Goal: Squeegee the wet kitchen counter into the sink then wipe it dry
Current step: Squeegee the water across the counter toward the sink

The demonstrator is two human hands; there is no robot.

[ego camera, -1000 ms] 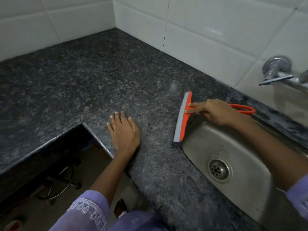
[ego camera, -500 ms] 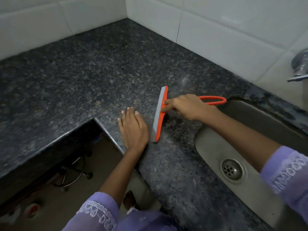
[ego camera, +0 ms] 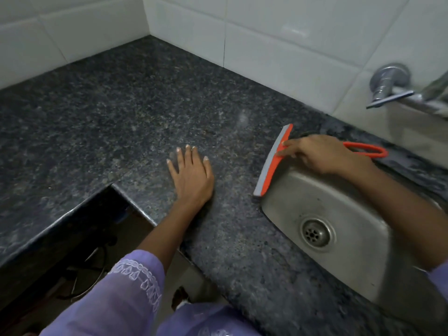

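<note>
An orange squeegee [ego camera: 271,163] with a grey rubber blade lies along the left rim of the steel sink [ego camera: 358,258]. My right hand [ego camera: 322,154] grips its handle near the blade, with the index finger stretched onto the orange head; the handle's loop sticks out to the right behind the hand. My left hand [ego camera: 191,175] rests flat on the dark speckled granite counter [ego camera: 121,112], fingers spread, to the left of the blade.
White tiled walls meet in a corner behind the counter. A chrome tap [ego camera: 390,86] juts from the wall at the upper right. The counter's inner edge drops to a dark space [ego camera: 72,251] with wire items at the lower left. The sink drain [ego camera: 315,232] lies below the blade.
The squeegee was beside my left hand half a second ago. It has been drawn rightwards across the counter and its blade is back at the sink's rim. My left hand stayed put.
</note>
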